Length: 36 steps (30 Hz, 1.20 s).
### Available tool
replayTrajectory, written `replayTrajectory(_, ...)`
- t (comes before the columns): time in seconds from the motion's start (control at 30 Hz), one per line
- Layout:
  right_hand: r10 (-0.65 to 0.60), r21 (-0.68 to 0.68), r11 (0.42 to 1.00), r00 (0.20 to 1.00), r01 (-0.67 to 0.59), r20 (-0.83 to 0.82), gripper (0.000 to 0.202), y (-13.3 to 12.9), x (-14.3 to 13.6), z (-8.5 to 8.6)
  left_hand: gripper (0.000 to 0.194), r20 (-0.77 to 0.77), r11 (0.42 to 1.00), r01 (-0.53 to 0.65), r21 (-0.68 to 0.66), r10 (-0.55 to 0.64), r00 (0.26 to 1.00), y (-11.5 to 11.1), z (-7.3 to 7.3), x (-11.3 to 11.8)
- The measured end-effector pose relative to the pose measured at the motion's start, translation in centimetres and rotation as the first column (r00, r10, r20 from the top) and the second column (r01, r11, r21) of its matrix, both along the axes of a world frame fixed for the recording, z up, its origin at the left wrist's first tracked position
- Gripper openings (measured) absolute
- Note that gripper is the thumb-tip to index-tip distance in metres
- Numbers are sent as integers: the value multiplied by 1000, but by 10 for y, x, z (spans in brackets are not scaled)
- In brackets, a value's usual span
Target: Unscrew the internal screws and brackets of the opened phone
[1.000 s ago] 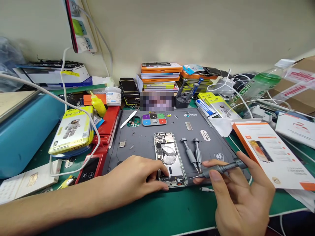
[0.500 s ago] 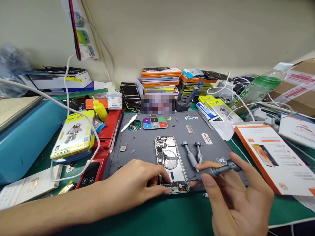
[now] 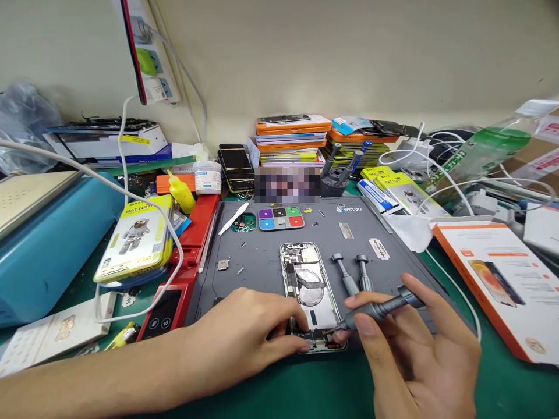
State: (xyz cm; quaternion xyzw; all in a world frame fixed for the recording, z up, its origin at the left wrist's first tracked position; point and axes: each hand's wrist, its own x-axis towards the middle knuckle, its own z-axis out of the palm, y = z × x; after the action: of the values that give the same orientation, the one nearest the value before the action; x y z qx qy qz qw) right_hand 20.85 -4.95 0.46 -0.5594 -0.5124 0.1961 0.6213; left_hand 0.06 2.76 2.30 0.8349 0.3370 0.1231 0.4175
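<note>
An opened phone (image 3: 311, 286) with its inner parts exposed lies upright on a dark grey work mat. My left hand (image 3: 257, 323) grips its lower left edge, thumb and fingers at the bottom corner. In my right hand (image 3: 419, 343) is a grey screwdriver (image 3: 375, 311), held at a slant with the forefinger on its end cap. Its thin tip is over the lower part of the phone; whether it sits in a screw is too small to tell. Two more grey screwdrivers (image 3: 345, 274) lie just right of the phone.
On the mat (image 3: 257, 262) are a coloured magnetic pad (image 3: 280, 220), a razor blade (image 3: 379, 248), a white spudger (image 3: 233, 218) and small metal parts. A screwdriver stand (image 3: 334, 181) is behind. Yellow battery boxes (image 3: 135, 241) stand left, an orange-edged phone box (image 3: 502, 285) right.
The view has shifted, so the bench appears farther right. My right hand has brought the screwdriver slightly left over the phone, tilting it a little more steeply. My left hand keeps its hold.
</note>
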Motion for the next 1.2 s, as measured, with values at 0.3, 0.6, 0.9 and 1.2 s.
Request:
replayTrajectory(0.3,46,61,997,999,-47,9,58,1,-6,-1,10,50,998,-5,-70,9,999,4,2,-1)
replayTrajectory(0.6,91,121,988,994,-98,60,69,1,-7,-2,17,0,992,3,-124,-3,1000,6,7,-2)
replayTrajectory(0.9,199,194,940,912,-281,358,78,2,-1,-8,24,-6,957,-87,-276,89,996,12,11,-1)
replayTrajectory(1.2,141,165,965,932,-205,335,75,7,-5,-8,19,24,995,-13,-94,15,1000,9,9,-2)
